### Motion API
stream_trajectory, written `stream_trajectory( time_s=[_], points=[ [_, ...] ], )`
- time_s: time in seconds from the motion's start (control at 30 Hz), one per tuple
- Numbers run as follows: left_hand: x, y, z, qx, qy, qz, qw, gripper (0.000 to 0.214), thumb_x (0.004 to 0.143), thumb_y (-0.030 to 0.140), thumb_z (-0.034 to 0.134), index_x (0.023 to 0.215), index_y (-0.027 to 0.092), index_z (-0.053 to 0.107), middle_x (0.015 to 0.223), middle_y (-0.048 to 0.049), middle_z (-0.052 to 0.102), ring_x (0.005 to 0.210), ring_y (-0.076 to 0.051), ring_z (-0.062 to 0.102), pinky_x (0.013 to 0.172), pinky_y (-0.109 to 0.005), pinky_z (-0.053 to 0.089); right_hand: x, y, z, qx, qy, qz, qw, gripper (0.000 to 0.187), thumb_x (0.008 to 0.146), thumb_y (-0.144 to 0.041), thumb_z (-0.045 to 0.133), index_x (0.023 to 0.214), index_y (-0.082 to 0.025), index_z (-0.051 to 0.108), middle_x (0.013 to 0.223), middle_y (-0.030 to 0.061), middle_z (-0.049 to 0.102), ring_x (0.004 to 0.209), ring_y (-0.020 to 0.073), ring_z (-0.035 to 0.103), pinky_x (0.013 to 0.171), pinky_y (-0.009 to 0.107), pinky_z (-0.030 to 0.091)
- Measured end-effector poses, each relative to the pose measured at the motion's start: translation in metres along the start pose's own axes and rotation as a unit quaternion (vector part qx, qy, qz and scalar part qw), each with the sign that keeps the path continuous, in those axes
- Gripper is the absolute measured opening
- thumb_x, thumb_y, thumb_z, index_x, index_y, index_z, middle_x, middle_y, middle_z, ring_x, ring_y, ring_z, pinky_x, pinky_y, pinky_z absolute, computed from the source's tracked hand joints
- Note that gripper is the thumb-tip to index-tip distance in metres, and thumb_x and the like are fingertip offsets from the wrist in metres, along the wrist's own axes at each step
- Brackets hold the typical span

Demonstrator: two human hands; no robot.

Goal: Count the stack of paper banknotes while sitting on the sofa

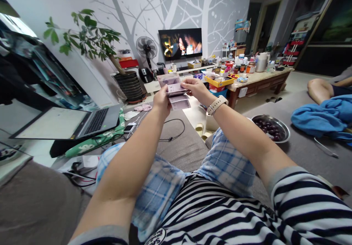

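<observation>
Striped shirt (pixel 220 215) cloth is nearest. Fanned pinkish banknotes (pixel 176 92) are clasped by the fingers of the left hand (pixel 161 100), and their edge is pinched by the right hand (pixel 194 89). All the notes seen are held; none are seen laid down. Beyond the banknotes a television (pixel 180 44) is mounted; to their left a laptop (pixel 79 122) is placed, to their right a steel bowl of dark cherries (pixel 271 127).

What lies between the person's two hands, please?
Pinkish banknotes lie between the left hand and the right hand, held by both, as the head view shows.
</observation>
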State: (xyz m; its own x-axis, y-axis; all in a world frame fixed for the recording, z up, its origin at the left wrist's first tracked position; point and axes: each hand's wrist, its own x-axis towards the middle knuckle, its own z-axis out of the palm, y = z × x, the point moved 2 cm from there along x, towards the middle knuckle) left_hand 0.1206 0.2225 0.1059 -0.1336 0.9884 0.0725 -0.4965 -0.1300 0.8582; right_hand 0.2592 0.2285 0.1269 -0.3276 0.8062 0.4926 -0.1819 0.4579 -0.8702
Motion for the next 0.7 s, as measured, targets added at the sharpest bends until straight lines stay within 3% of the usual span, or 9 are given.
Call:
stream_trajectory(
  time_s=[0.27, 0.5, 0.7],
  points=[
    [-0.004, 0.003, 0.001, 0.000, -0.008, 0.013, 1.000, 0.026, 0.083, 0.032, 0.055, 0.100, 0.014, 0.063, 0.083, -0.0108, 0.071, 0.079, -0.026, 0.069, 0.071, -0.036, 0.055, -0.001, 0.000, 0.000, -0.001, -0.006, 0.007, 1.000, 0.030, 0.084, -0.034, 0.062, 0.064, -0.017, 0.048, 0.052, -0.0066, 0.039, 0.045, 0.0051, 0.032, 0.042, 0.020, 0.024],
    [-0.007, 0.004, 0.002, 0.005, -0.007, 0.028, 1.000, 0.022, 0.084, 0.028, 0.052, 0.095, 0.013, 0.064, 0.087, -0.0108, 0.071, 0.082, -0.024, 0.069, 0.070, -0.033, 0.056, -0.004, -0.004, 0.000, -0.043, -0.042, -0.011, 0.998, 0.044, 0.085, -0.054, 0.053, 0.063, -0.016, 0.056, 0.057, 0.0002, 0.058, 0.044, 0.0054, 0.034, 0.043, 0.022, 0.027],
    [-0.011, 0.002, 0.006, 0.036, -0.008, 0.022, 0.999, 0.019, 0.082, 0.027, 0.053, 0.090, 0.014, 0.064, 0.081, -0.0095, 0.070, 0.078, -0.025, 0.069, 0.066, -0.034, 0.055, 0.001, 0.008, -0.007, -0.105, 0.043, -0.010, 0.993, 0.036, 0.074, -0.040, 0.071, 0.057, -0.017, 0.049, 0.052, -0.0032, 0.050, 0.048, 0.0057, 0.035, 0.045, 0.022, 0.026]
  ],
)
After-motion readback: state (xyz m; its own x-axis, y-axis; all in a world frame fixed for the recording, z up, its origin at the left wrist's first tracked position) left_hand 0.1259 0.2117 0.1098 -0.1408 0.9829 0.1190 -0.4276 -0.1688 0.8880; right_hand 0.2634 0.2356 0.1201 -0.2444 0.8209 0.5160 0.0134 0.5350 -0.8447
